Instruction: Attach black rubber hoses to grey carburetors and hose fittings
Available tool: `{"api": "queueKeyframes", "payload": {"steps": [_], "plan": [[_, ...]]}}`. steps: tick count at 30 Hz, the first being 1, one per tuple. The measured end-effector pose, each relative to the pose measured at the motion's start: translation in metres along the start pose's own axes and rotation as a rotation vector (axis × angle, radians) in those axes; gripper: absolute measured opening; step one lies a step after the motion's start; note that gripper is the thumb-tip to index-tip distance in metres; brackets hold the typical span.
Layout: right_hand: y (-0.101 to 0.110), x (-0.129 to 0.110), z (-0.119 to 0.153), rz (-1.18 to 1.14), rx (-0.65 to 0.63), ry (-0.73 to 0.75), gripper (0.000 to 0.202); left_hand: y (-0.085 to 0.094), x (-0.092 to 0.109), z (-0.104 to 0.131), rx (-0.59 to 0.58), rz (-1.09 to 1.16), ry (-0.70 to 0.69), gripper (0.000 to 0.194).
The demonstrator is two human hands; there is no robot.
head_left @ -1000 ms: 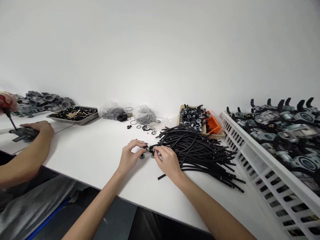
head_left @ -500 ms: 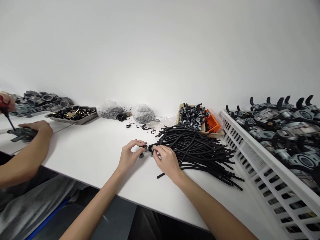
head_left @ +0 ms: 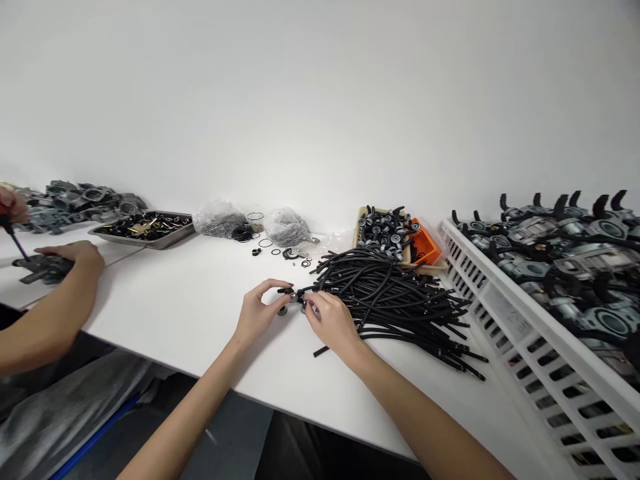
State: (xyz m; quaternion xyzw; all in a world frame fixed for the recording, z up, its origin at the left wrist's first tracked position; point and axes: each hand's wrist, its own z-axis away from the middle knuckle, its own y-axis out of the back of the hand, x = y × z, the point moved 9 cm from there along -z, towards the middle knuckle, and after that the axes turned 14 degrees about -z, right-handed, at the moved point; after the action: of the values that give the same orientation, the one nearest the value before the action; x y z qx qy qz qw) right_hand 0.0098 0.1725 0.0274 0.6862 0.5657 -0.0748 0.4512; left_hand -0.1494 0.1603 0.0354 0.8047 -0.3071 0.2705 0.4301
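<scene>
In the head view, my left hand (head_left: 260,309) pinches a small round grey-and-black fitting (head_left: 293,297) between thumb and fingers. My right hand (head_left: 333,319) is closed just right of it, its fingertips against the fitting's black end; exactly what they grip is partly hidden. Another small grey round piece (head_left: 283,311) lies on the white table below my left fingertips. Right beside my right hand spreads a heap of black rubber hoses (head_left: 395,293), one hose end reaching out under my wrist.
Behind the hoses a cream tray (head_left: 357,230) holds similar fittings, with an orange bin (head_left: 425,243) alongside. A white slatted crate (head_left: 530,347) of metal parts stands right. Plastic bags (head_left: 287,227), rubber rings (head_left: 306,263) and a metal tray (head_left: 170,238) lie behind. At left, a co-worker's hands (head_left: 75,257) use a screwdriver.
My hands stay almost in place, with the fitting shifting only slightly between the fingertips. At left, the co-worker's hands and the part have moved slightly left.
</scene>
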Motion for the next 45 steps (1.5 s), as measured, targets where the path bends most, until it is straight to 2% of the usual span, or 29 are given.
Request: {"api": "queueKeyframes", "payload": {"steps": [31, 45], "plan": [[-0.0006, 0.0031, 0.0002, -0.007, -0.022, -0.043, 0.021, -0.0007, 0.0021, 0.0020, -0.043, -0.114, -0.014, 0.016], [-0.0008, 0.0035, 0.0004, -0.001, -0.015, -0.046, 0.020, -0.0011, 0.0032, -0.0018, -0.015, -0.141, -0.029, 0.016]]}}
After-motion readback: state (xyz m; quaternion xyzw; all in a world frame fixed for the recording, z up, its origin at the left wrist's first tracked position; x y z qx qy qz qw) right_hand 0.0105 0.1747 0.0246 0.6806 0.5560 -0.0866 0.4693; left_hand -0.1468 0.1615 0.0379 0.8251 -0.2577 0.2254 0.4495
